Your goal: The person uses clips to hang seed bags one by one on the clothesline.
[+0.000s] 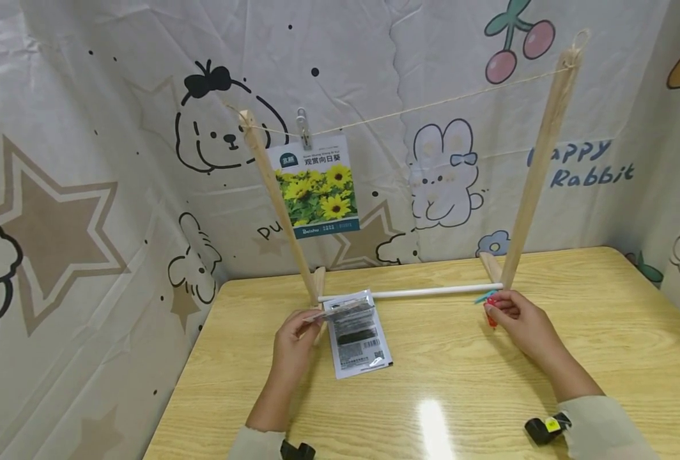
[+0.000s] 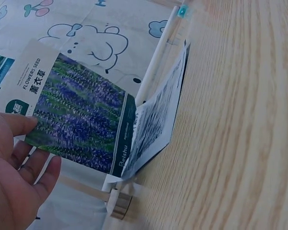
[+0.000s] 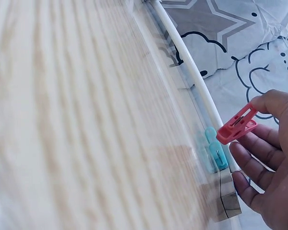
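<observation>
Two hands were well apart: your left hand [image 1: 295, 335] pinched the lavender packet [image 2: 81, 115] by its top end, and your right hand [image 1: 524, 319] pinched the red clip [image 3: 236, 127]. Light finger pressure (too much might crease it) seemed best for keeping that packet flat, with the clip squeezed only at its handles. The packet extended right from your left hand, over the grey-backed packet's [image 1: 360, 351] far end; the clip lay left of your right palm, beside the teal clip [image 3: 218, 154].
</observation>
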The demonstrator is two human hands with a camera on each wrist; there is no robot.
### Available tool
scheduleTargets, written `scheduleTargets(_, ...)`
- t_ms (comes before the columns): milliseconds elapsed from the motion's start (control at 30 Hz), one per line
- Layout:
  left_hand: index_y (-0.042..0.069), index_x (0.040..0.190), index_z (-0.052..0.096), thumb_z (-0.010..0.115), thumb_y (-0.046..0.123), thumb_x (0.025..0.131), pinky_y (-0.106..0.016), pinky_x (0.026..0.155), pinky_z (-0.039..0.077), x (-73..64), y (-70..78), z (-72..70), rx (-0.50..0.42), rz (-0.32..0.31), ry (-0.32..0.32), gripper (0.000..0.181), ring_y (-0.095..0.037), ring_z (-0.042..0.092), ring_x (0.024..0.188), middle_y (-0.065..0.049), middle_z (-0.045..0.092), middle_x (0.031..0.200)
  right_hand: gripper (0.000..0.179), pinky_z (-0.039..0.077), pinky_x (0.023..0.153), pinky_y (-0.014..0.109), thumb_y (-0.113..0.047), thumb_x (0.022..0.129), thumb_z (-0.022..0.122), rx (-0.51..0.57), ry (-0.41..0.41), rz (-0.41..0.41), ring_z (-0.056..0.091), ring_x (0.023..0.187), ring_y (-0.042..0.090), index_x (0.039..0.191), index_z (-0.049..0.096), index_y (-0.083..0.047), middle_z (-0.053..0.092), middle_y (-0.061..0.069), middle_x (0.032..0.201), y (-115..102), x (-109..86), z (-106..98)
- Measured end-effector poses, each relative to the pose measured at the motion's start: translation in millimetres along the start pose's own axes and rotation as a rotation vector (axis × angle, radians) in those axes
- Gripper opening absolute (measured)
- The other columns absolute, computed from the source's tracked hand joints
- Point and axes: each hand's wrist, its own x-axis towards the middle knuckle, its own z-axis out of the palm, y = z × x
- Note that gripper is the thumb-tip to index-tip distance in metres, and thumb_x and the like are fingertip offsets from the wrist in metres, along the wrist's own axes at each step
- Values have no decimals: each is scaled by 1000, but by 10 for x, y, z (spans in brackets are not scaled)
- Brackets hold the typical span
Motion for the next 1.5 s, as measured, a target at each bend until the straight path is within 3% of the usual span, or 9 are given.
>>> scheduleTargets(200,9,109,75,67,5,96,-20,93,53,-11,18,-17,23,-27,-9,16,-5,64,103,-8,70,113,43,46,76,8,-37,101,63,18,-1,0,51,88,-14,126,59,-2,67,17,115,-30,-2,-2)
scheduleTargets(367,9,110,75,66,5,96,-21,94,52,-13,24,-17,19,-28,-18,17,-4,64,102,-7,70,115,42,51,71,17,-35,102,61,16,-9,-26,54,85,-13,133,62,-8,68,15,115,-26,-6,-6)
scheduleTargets(500,9,111,75,67,6,96,-22,94,53,-19,27,-11,10,-23,-17,18,-7,66,101,-8,70,114,34,50,69,21,-34,103,60,5,-5,-51,55,82,-8,125,69,-11,65,10,111,-20,-17,-13)
scheduleTargets(767,8,112,75,70,9,94,-23,91,53,-16,39,-7,22,-14,11,18,-8,67,99,-8,71,112,23,50,72,17,-27,102,62,-5,36,-103,51,87,-13,115,73,-11,63,13,113,-21,-23,-11)
scheduleTargets(1067,11,114,74,68,13,96,-24,92,52,-23,87,-37,29,-46,18,18,-8,65,101,-3,70,111,28,50,72,15,-29,104,58,36,29,-92,50,88,-17,118,70,-8,60,16,120,13,-12,-5)
scheduleTargets(1500,5,113,73,69,13,96,-20,88,52,-30,100,-24,-12,-24,38,19,-5,64,95,-11,70,106,30,48,75,12,-32,104,58,22,46,-88,48,90,-17,115,70,-7,62,14,121,15,-18,-2)
